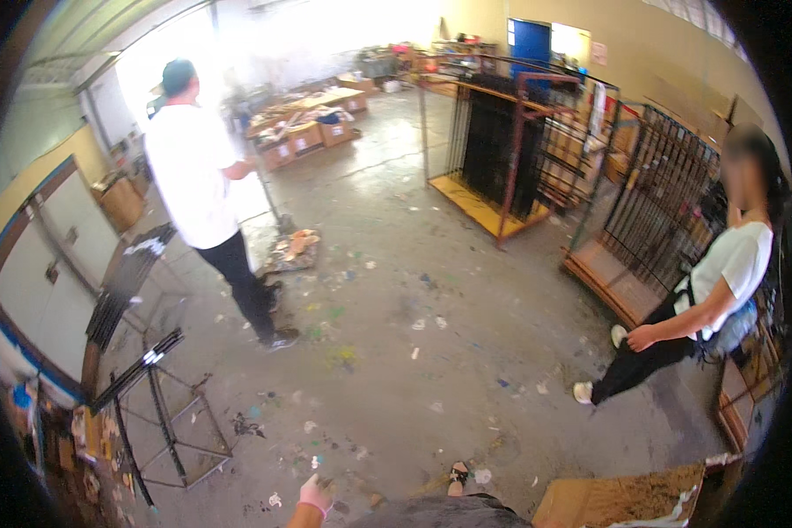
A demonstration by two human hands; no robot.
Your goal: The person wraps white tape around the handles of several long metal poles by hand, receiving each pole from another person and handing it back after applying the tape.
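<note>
My left hand (315, 495), in a pale glove with a pinkish cuff, comes in at the lower edge. It is held out over the concrete floor (387, 387), its fingers loosely apart, and nothing shows in it. My right hand is out of the picture. Dark clothing (440, 512) and one shoe (458, 475) of mine show at the bottom. To the left of my hand stands a metal frame stand (172, 422) with dark bars across its top. A brown cardboard sheet (620, 500) lies at the lower right.
A person in a white shirt (189, 172) stands left, by a trolley (292, 251). Another person (722, 273) leans at right beside wire cage carts (642, 220). A rack with black panels (502, 154) stands beyond. Cardboard boxes (306, 139) sit farther back; scraps litter the floor.
</note>
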